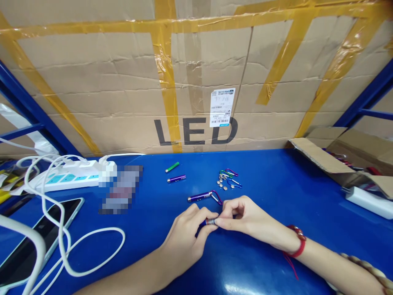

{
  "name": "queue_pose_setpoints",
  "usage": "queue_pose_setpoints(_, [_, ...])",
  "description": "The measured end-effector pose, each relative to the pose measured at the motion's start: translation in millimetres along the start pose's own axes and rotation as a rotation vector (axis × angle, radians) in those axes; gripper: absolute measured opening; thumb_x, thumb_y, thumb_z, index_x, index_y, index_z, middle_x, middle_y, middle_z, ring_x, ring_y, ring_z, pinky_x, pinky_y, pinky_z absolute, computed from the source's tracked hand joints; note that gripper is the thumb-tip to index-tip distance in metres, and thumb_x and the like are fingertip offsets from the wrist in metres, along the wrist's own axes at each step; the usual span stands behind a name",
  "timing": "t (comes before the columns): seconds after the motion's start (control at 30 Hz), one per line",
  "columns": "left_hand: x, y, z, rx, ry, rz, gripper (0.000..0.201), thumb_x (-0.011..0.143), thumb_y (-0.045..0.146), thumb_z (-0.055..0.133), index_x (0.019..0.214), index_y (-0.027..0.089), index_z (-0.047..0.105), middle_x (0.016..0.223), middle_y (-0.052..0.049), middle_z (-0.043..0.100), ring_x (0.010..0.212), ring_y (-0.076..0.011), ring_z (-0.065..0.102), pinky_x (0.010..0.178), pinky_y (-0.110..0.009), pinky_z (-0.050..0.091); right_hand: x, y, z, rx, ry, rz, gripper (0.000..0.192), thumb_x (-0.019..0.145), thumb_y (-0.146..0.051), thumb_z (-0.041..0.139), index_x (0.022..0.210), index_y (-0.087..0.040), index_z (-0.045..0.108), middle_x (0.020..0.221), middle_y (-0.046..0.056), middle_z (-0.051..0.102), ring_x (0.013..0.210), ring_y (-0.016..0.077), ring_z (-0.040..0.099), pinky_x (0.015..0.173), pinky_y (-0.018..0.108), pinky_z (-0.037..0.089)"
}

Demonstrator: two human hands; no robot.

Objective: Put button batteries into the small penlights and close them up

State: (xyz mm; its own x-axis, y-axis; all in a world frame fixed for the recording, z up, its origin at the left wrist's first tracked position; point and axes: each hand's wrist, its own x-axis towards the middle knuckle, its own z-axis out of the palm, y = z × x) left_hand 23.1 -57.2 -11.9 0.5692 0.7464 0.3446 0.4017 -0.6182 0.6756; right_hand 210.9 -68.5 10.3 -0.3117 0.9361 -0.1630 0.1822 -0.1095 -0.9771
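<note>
Between the left hand [189, 232] and right hand [247, 215], both pinching it, a little flashlight [210, 221] looks light, hard and slippery; best held by its sides.

Bench [260, 176]: smooth, high-gloss blue surf., reflecting light nr front edge. Held torch [211, 221]: exposed end sect. bright, metal-look. Purple torch [199, 197] & green torch [172, 167], inboard of rear edge: glossy, coloured metal-look bodies. Button cells [225, 188]: shiny metal. Carton [132, 94] along rear edge: matt cardboard, creased; tape [167, 73] glossy, wrinkled; label [222, 107] smooth, paper-look. Power strip [69, 178], L rear corner: white plastic. Phone [49, 227], L edge: dark, smooth, glass-like front.
</note>
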Motion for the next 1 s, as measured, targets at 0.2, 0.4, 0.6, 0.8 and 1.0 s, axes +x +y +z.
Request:
queue_pose_setpoints(0.2, [5.0,9.7,-3.7,-0.168,-0.051,-0.184,0.012,0.086,0.022,0.048,0.085,0.020,0.060,0.078,0.002,0.060,0.074,-0.0094,0.056,0.066,-0.018,0.040,-1.4,-4.8,-3.6,-0.171,0.059,-0.172,0.030,0.073,-0.040,0.066,0.067,-0.010,0.067,0.066,0.004,0.057,0.060,0.0074,0.049,0.055,0.019,0.037])
queue_pose_setpoints(0.4, [8.3,12.7,-5.5,-0.240,-0.125,-0.265,0.017,0.087,0.028,0.041,0.084,0.017,0.054,0.066,0.002,0.059,0.062,-0.0095,0.052,0.053,-0.017,0.035,1.0,-2.4,-8.9,-0.357,0.163,-0.424,0.021,0.072,-0.035,0.069,0.083,-0.017,0.069,0.076,0.003,0.058,0.061,0.0065,0.049,0.052,0.017,0.039])
queue_pose_setpoints(0.6, [9.0,17.1,-5.9,-0.295,-0.170,-0.290,0.021,0.088,0.031,0.040,0.087,0.016,0.055,0.059,0.002,0.052,0.052,-0.0072,0.045,0.047,-0.015,0.031,0.6,-2.2,-13.0,-0.590,0.234,-0.835,0.008,0.076,-0.023,0.066,0.079,-0.018,0.070,0.079,0.003,0.057,0.072,0.0072,0.055,0.065,0.018,0.044])
queue_pose_setpoints(0.8, [6.6,15.9,-9.8,-0.234,-0.222,-0.252,0.019,0.088,0.027,0.040,0.086,0.018,0.055,0.065,0.003,0.052,0.058,-0.0070,0.047,0.052,-0.015,0.033,-4.7,-5.2,-15.4,-0.759,0.231,-0.944,0.007,0.079,-0.022,0.063,0.080,-0.019,0.069,0.081,0.002,0.056,0.066,0.0046,0.052,0.058,0.016,0.041])
queue_pose_setpoints(1.0, [4.9,11.7,-10.0,-0.151,-0.244,-0.143,0.016,0.089,0.023,0.038,0.088,0.018,0.053,0.075,0.001,0.058,0.065,-0.0091,0.050,0.059,-0.018,0.036,-7.3,-4.7,-17.6,-0.876,0.183,-0.958,0.009,0.082,-0.018,0.060,0.084,-0.021,0.068,0.082,0.000,0.057,0.066,0.0033,0.052,0.057,0.016,0.037])
